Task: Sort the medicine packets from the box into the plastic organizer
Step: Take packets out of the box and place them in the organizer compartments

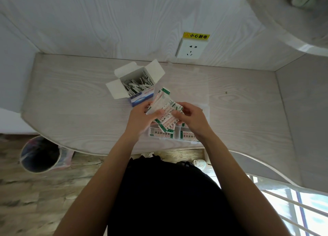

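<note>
Both hands hold a fan of packets (166,109) just above the organizer (177,133), which sits at the near edge of the tabletop (71,97). The left hand (142,118) grips the fan from below, thumb curled over its face; the right hand (192,119) pinches the right edge between thumb and fingers. The step looks like separating one packet from the bunch. To do it well, the left hand should keep the rest clamped while the right slides a single packet sideways, then drops it flat into a free compartment; which compartments are free is hidden by the hands. Packets already lie in the two near compartments.

The box (137,85), flaps open and well stocked with packets, stands just behind the hands, so much sorting remains.

The tabletop is pale wood grain, set against a wall of like panelling with a socket (191,49) under a yellow label. A bin (40,155) stands on the floor at left, below the tabletop's edge.
</note>
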Tool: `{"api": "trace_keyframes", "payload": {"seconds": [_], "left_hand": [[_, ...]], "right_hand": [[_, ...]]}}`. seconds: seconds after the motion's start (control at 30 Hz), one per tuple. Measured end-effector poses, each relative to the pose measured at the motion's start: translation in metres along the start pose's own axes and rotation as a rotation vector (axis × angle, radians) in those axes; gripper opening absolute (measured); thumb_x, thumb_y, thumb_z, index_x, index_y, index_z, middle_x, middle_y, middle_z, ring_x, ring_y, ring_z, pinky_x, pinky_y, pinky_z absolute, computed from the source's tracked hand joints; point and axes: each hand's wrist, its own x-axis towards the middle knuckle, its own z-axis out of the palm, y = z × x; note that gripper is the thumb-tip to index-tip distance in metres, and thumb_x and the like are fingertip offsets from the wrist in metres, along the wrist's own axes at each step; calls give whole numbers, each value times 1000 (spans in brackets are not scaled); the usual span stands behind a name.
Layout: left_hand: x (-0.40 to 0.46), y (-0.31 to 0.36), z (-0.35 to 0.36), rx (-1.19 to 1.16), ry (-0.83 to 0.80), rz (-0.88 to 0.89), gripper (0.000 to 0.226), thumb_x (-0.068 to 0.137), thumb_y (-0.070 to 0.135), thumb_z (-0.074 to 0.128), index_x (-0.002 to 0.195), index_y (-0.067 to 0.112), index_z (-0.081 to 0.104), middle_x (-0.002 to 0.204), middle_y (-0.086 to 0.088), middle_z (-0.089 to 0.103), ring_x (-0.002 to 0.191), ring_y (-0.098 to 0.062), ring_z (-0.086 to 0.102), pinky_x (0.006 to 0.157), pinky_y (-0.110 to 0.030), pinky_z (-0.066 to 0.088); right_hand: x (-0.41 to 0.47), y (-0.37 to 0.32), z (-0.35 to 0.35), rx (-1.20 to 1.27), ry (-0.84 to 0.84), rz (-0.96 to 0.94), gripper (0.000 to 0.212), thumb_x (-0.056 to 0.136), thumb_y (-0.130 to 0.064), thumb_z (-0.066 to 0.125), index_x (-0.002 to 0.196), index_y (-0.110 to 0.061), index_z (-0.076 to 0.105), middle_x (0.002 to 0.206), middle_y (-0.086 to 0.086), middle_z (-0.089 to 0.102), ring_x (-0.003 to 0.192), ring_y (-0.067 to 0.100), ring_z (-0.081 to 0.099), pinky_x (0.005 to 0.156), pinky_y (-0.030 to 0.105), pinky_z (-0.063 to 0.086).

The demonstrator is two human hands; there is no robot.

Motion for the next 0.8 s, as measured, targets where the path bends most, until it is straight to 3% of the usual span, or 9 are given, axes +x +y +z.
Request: {"api": "trace_keyframes", "payload": {"seconds": [0.13, 0.2, 0.33, 0.4, 0.5, 0.6, 0.67, 0.8], "left_hand": [[-2, -3, -1, 52, 41, 35, 24, 77, 15, 75, 93, 28, 63, 94, 1, 70, 79, -11, 69, 65, -29, 58], [-5, -3, 0, 94, 19, 70, 27, 76, 15, 75, 92, 32, 62, 95, 2, 69, 82, -14, 69, 69, -37, 59], [-8, -5, 2, 176, 53, 120, 23, 78, 19, 73, 88, 35, 60, 91, 4, 68, 83, -18, 68, 72, -47, 57], [-9, -6, -3, 226, 84, 153, 17, 79, 27, 71, 94, 29, 63, 91, 2, 69, 83, -18, 67, 71, -48, 56], [-14, -8, -14, 328, 157, 191, 37, 74, 39, 64, 105, 17, 64, 89, 4, 68, 77, -12, 65, 68, -41, 56], [-18, -13, -24, 291, 195, 163, 33, 73, 37, 63, 103, 23, 62, 83, 16, 63, 77, -10, 65, 67, -44, 57], [-19, -17, -29, 255, 219, 137, 27, 75, 33, 66, 100, 27, 59, 85, 13, 65, 78, -11, 65, 67, -42, 58], [-19, -18, -33, 172, 267, 110, 23, 83, 16, 68, 103, 20, 59, 93, -1, 65, 75, -7, 62, 56, -20, 56]], "right_hand": [[-2, 1, -2, 22, -14, 16, 23, 87, -13, 64, 110, -12, 64, 89, 6, 70, 76, 17, 64, 62, 22, 52], [-3, 1, -2, 0, 0, 9, 23, 87, -14, 65, 109, -11, 65, 85, 8, 68, 65, 17, 58, 55, 21, 48], [-5, 1, -9, -39, 32, 8, 7, 89, -15, 62, 95, -11, 63, 75, 4, 65, 51, 8, 52, 47, 18, 45], [-5, 1, -19, -74, 112, -5, 3, 91, -13, 58, 90, -10, 57, 77, 5, 63, 50, 3, 55, 49, 15, 47], [-4, 1, -33, -14, 242, -30, 12, 91, -8, 57, 101, -10, 50, 87, 10, 64, 57, 11, 66, 56, 19, 54], [-1, 2, -30, -16, 241, -76, 21, 92, -6, 56, 110, -16, 54, 92, 13, 63, 64, 21, 70, 61, 24, 57], [4, 4, -21, -75, 230, -89, 11, 93, -8, 55, 101, -13, 60, 99, 11, 63, 65, 17, 71, 58, 22, 57], [10, 8, -1, -214, 222, -68, 3, 91, -14, 59, 90, -16, 60, 91, -9, 62, 58, 7, 68, 50, 16, 52]]}}
